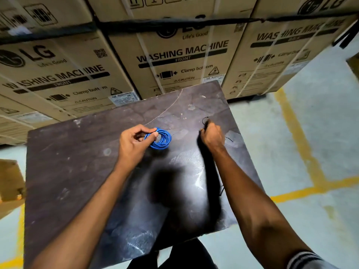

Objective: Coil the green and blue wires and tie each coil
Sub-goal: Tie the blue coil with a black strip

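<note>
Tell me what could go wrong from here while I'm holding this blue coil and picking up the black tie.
1. The left hand pinches the blue coil at one side only; the free loops could spring open before it is tied.
2. The thin black tie in the right hand is hard to see against the dark table and could slip away unnoticed.
3. No green wire is in view, so that half of the job may be forgotten.
</note>
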`<state>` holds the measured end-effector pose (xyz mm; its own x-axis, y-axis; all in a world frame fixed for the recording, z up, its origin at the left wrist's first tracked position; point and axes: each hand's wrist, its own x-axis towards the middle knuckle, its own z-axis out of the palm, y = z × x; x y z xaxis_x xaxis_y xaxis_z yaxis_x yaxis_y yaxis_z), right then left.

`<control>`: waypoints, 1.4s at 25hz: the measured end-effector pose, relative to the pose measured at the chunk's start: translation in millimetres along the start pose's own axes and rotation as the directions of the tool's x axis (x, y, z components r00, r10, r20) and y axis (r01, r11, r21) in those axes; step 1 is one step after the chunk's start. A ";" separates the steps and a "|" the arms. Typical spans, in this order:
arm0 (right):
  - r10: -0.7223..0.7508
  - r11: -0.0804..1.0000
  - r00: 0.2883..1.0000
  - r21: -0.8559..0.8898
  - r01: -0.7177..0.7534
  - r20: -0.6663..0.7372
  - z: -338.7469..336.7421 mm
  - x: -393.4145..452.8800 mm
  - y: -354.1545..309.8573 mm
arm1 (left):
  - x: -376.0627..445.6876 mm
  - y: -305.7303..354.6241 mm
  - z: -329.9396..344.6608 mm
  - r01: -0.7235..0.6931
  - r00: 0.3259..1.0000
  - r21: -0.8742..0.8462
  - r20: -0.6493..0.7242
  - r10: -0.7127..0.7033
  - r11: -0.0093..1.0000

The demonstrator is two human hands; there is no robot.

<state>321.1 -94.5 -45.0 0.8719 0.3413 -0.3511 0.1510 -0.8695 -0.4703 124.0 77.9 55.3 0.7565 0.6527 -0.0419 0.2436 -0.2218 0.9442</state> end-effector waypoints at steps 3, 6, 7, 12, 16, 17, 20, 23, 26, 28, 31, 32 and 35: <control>-0.017 0.994 0.999 -0.106 0.014 -0.031 9.9 8.1 -2.0 | 0.4 -6.3 -4.3 0.023 1.000 0.012 -0.018 -0.023 1.000; -0.027 0.993 0.999 -0.113 0.023 -0.037 13.2 5.6 -7.4 | 1.0 -9.5 -6.2 0.035 0.999 0.007 -0.024 -0.034 0.999; -0.042 0.994 0.998 -0.104 0.037 -0.046 13.9 4.0 -8.9 | 0.9 -9.3 -6.6 0.038 0.999 -0.001 -0.022 -0.038 0.999; -0.151 0.984 0.989 -0.100 0.150 0.001 15.8 -8.4 -11.7 | -2.0 -6.2 -7.1 0.042 0.999 -0.048 -0.012 -0.043 0.998; -0.304 0.953 0.953 -0.009 0.304 -0.015 9.5 -26.4 -22.7 | -7.6 -6.2 -15.9 0.027 1.000 -0.062 -0.006 -0.027 0.998; -0.335 0.942 0.942 0.004 0.335 0.005 6.6 -31.3 -25.7 | -9.4 -5.9 -19.6 0.020 1.000 -0.064 -0.006 -0.020 0.998; -0.418 0.905 0.908 -0.085 0.416 -0.007 -4.6 -44.5 -37.5 | -16.2 -0.2 -34.1 0.001 1.000 -0.070 -0.017 -0.002 0.998; -0.573 0.812 0.818 -0.169 0.559 -0.046 -20.3 -59.9 -57.1 | -25.7 10.8 -51.4 -0.028 0.999 -0.076 -0.026 0.026 0.997; -0.668 0.744 0.732 -0.130 0.656 -0.130 -47.0 -78.2 -85.5 | -36.9 28.5 -70.1 -0.058 0.998 -0.105 -0.042 0.054 0.993; -0.669 0.725 0.695 -0.022 0.689 -0.263 -63.8 -91.5 -102.5 | -47.1 42.7 -82.4 -0.087 0.996 -0.123 -0.037 0.083 0.989; -0.543 0.655 0.753 0.375 0.656 -0.372 -86.3 -106.3 -128.3 | -64.2 64.5 -99.0 -0.136 0.991 -0.152 -0.015 0.135 0.979; -0.496 0.603 0.785 0.504 0.619 -0.371 -93.7 -112.5 -137.5 | -71.0 71.9 -105.2 -0.153 0.988 -0.165 -0.005 0.155 0.974; -0.474 0.446 0.823 0.721 0.530 -0.312 -111.1 -131.1 -161.9 | -90.1 91.8 -122.0 -0.192 0.979 -0.223 0.018 0.201 0.956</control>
<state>234.1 -38.1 167.1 0.7919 0.5814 0.1866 0.1940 0.0501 -0.9797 4.2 87.1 185.5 0.8008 0.5815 0.1433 -0.0480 -0.1761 0.9832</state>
